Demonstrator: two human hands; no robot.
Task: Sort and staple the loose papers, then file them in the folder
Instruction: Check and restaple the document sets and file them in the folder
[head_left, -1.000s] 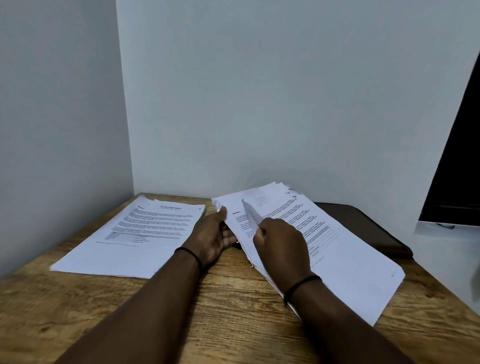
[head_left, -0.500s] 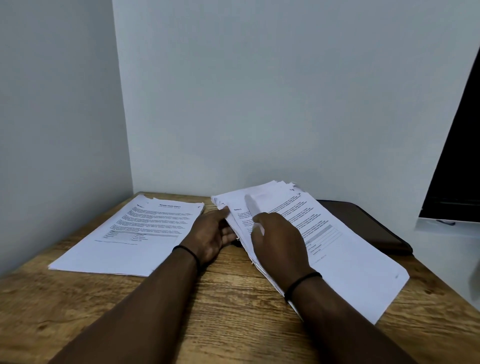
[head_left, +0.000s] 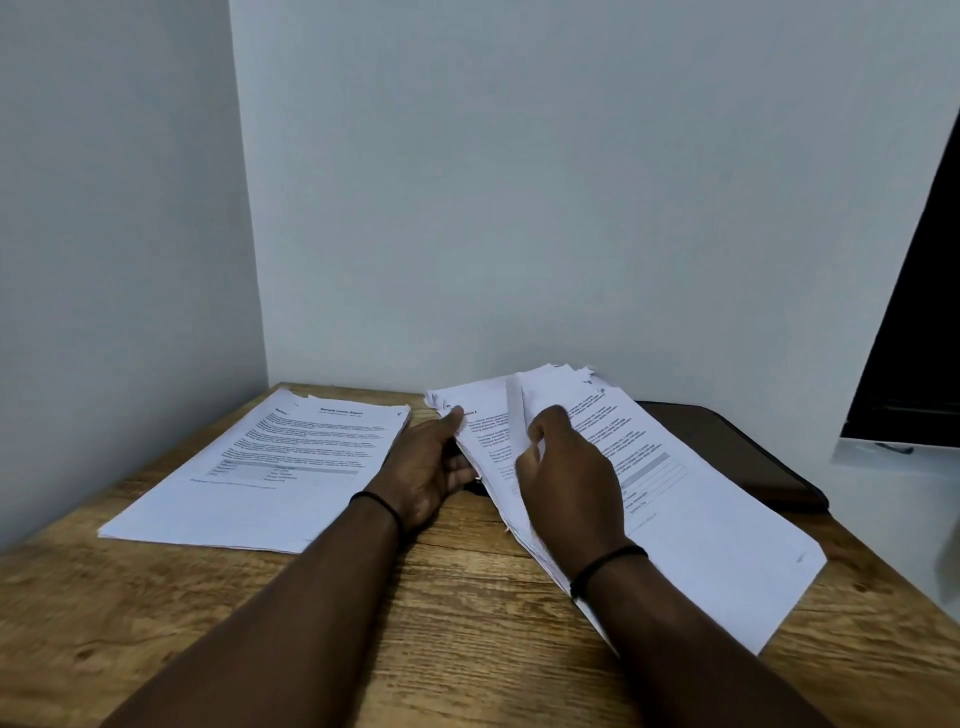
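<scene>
A thick stack of loose printed papers (head_left: 696, 525) lies slanted on the right half of the wooden desk (head_left: 415, 623). My left hand (head_left: 431, 465) grips the stack's left edge, thumb on the top corner. My right hand (head_left: 566, 478) rests on the stack and pinches the curled left edge of the top sheet (head_left: 524, 410), which stands lifted. A second, flat pile of papers (head_left: 260, 478) with a printed report on top lies to the left. A dark brown folder (head_left: 737, 457) lies behind the right stack, partly covered by it.
White walls meet in a corner close behind the desk. A dark panel (head_left: 914, 312) stands at the far right above a white ledge (head_left: 904, 493). Bare wood shows along the desk's front.
My right hand has slid a little farther up the stack, and the lifted edge of the top sheet has curled higher. The left hand stays on the stack's left edge.
</scene>
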